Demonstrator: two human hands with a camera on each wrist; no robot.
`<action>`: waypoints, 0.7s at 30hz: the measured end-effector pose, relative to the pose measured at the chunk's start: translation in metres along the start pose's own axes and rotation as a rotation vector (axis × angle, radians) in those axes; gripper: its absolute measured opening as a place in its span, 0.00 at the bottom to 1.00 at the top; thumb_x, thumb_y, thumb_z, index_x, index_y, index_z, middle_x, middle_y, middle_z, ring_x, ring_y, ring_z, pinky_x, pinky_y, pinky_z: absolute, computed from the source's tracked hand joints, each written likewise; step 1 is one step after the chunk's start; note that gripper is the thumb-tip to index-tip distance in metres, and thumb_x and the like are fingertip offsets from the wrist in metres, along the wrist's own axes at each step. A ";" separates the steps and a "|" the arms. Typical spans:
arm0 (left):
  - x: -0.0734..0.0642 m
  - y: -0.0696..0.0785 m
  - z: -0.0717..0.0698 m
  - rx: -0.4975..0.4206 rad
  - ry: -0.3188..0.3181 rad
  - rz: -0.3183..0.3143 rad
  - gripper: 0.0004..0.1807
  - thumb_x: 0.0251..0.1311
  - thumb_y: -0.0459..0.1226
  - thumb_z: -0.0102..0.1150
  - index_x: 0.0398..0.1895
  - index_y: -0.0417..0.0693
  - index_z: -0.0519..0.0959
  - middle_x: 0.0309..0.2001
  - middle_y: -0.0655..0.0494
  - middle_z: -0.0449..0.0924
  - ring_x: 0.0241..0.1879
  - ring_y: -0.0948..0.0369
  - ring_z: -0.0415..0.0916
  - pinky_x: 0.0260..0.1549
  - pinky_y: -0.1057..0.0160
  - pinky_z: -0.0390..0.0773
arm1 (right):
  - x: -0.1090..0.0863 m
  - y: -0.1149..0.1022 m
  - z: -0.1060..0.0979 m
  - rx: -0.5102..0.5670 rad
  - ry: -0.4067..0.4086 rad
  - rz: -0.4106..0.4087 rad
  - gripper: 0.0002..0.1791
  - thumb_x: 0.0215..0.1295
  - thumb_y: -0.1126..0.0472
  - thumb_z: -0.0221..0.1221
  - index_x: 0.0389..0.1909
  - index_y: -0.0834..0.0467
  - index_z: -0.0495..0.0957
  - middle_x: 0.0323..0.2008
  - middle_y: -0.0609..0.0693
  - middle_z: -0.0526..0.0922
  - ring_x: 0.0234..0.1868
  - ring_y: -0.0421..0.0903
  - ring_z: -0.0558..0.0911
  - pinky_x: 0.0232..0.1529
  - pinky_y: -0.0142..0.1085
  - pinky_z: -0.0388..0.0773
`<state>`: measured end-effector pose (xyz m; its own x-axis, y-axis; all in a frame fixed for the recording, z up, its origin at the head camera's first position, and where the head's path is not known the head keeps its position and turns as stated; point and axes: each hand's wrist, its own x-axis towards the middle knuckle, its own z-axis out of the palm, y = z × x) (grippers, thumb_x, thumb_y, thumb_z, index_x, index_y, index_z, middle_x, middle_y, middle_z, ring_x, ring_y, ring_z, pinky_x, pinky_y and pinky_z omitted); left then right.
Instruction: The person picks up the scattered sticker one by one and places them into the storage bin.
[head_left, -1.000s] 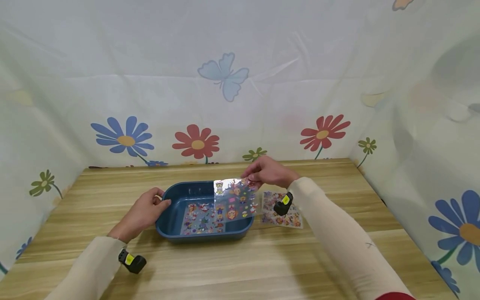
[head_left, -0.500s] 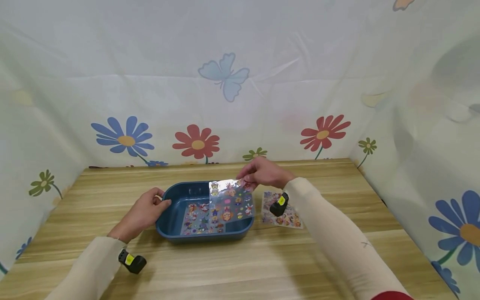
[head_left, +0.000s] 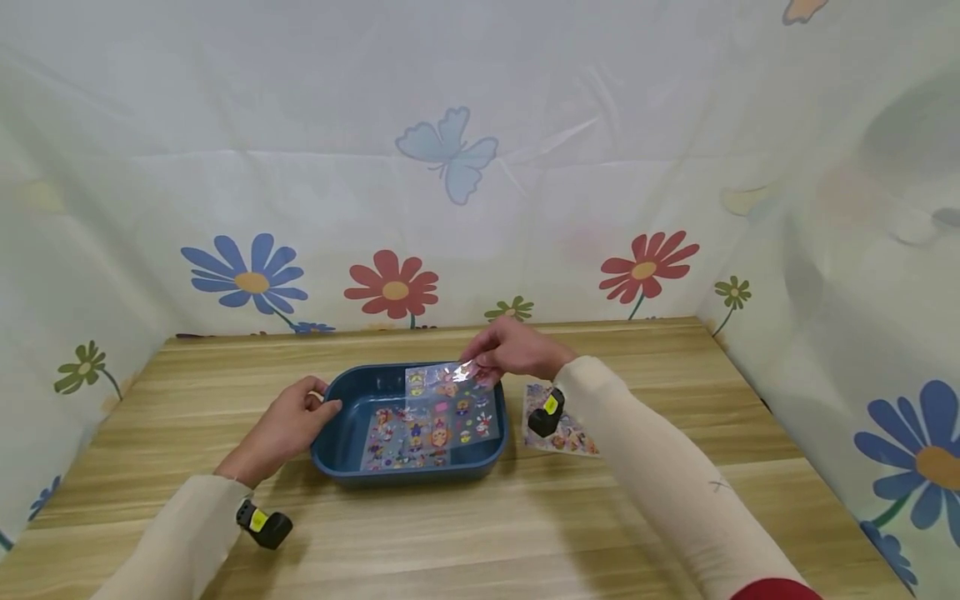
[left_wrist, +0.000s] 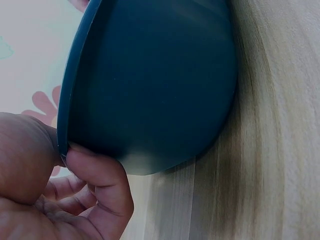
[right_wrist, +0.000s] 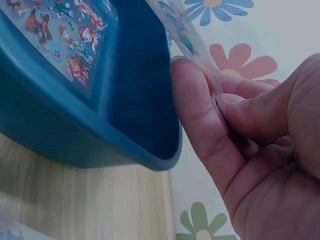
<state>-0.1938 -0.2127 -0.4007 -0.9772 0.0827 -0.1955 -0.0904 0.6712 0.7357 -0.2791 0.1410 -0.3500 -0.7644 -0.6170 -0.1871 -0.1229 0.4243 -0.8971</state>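
A blue oval-cornered basin (head_left: 347,463) stands on the table. My left hand (head_left: 288,427) pinches its left rim between thumb and finger; the left wrist view shows the thumb and curled finger on the rim (left_wrist: 64,115). Over the basin's right half, my right hand (head_left: 517,348) pinches a clear sticker sheet (head_left: 453,408) by its upper right corner. In the right wrist view the held sheet (right_wrist: 182,35) is seen nearly edge-on between thumb and forefinger. Another sticker sheet (head_left: 386,446) lies on the basin floor, partly covered from the head view by the held one.
Right of the basin, more sticker sheets (head_left: 566,433) lie on the wooden table (head_left: 420,542), partly hidden by the right wrist camera (head_left: 546,413). Flower-printed cloth (head_left: 465,250) hangs behind the table and along both sides.
My right hand has moved left with the sticker sheet, which is now farther over the basin and lies flatter. The left hand and the basin have stayed in place.
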 end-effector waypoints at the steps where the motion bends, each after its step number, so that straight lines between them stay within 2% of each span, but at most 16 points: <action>1: 0.000 0.000 0.000 0.001 0.000 0.002 0.19 0.80 0.41 0.49 0.61 0.35 0.66 0.37 0.45 0.73 0.36 0.55 0.72 0.30 0.62 0.77 | 0.001 0.000 0.001 -0.002 -0.001 0.003 0.15 0.75 0.74 0.53 0.55 0.70 0.83 0.41 0.59 0.90 0.32 0.42 0.87 0.38 0.36 0.88; 12: -0.001 -0.002 0.001 -0.003 0.009 0.020 0.19 0.80 0.40 0.50 0.60 0.34 0.67 0.38 0.44 0.74 0.36 0.54 0.72 0.30 0.61 0.76 | 0.008 -0.008 0.014 0.002 -0.013 0.006 0.15 0.74 0.76 0.52 0.55 0.71 0.83 0.44 0.62 0.89 0.33 0.43 0.87 0.39 0.37 0.88; 21: 0.000 -0.003 0.001 -0.006 0.016 0.028 0.18 0.79 0.40 0.50 0.59 0.35 0.67 0.37 0.45 0.74 0.36 0.54 0.72 0.30 0.61 0.75 | 0.015 -0.012 0.022 0.017 -0.019 0.034 0.16 0.74 0.76 0.52 0.56 0.72 0.81 0.42 0.63 0.88 0.32 0.43 0.87 0.39 0.37 0.88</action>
<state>-0.1932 -0.2138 -0.4035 -0.9823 0.0895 -0.1644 -0.0641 0.6642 0.7448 -0.2746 0.1121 -0.3507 -0.7555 -0.6154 -0.2249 -0.0867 0.4341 -0.8967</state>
